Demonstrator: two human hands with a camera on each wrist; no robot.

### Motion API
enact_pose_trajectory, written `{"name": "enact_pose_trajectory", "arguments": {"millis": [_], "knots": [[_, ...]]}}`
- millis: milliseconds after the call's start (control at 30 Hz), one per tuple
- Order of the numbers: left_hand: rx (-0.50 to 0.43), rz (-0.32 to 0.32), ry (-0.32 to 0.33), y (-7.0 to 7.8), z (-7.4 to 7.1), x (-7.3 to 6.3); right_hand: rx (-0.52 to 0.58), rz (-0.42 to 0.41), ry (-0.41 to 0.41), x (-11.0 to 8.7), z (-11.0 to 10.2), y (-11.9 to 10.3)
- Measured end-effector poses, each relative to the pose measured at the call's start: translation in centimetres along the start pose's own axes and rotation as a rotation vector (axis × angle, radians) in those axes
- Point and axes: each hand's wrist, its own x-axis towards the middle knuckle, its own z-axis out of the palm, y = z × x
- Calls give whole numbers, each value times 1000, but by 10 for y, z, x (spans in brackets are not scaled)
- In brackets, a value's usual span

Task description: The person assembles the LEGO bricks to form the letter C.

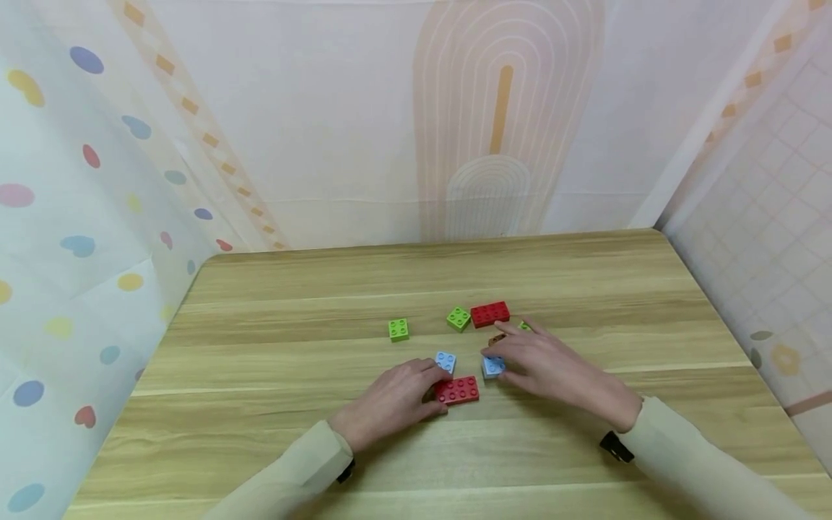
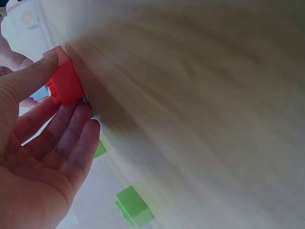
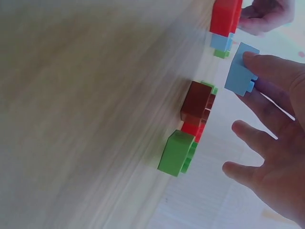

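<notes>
My left hand pinches a red eight-stud toy brick by its left end. The left wrist view shows the thumb on one side of that red brick and fingers at the other. To the right, my right hand holds a light blue brick between thumb and fingers. In the right wrist view this light blue brick looks raised off the table, its studs turned toward the palm. A second light blue brick lies just beyond the red one, partly covered by the left fingers.
Beyond the hands lie a green brick, another green brick and a red brick. A brown brick and a third green brick sit near the right hand, mostly hidden in the head view. Patterned cloth borders the wooden table.
</notes>
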Motion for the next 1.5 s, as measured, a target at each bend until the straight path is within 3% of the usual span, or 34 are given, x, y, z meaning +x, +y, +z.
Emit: {"name": "enact_pose_trajectory", "arguments": {"millis": [367,767,1100,1500], "knots": [[-53,27,5,1,1,7,116,29,14,-11,0,-8],[-58,3,-24,5,0,11,279,100,-60,-16,7,-13],[-141,-17,-57,1,-1,10,291,96,-44,-13,12,-17],[-156,-47,-73,1,-2,8,278,110,-70,-10,16,-19]]}}
